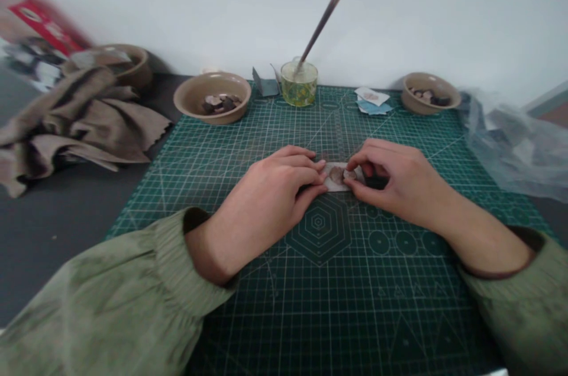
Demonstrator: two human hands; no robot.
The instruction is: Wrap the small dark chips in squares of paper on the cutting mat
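Observation:
A small pale sheet of sandpaper (337, 186), smudged brown in the middle, lies on the green cutting mat (275, 317). The fingers of my left hand (277, 189) are pressed together over its left end and hold it there. Between thumb and index finger, my right hand (394, 180) pinches a small, flat, pale-brown chip (350, 175). That chip rests against the sheet, right beside the brown smudge. Its underside and the sheet's left edge are hidden.
Brown bowls of dark and pale chips stand back left (213, 99) and back right (430, 93). Between them are a yellow-green cup (299, 89) with thin sticks (326, 18), a folded grey sheet (267, 87) and paper pieces (373, 105). Brown cloth (89, 109) lies left, plastic bag (519, 145) right.

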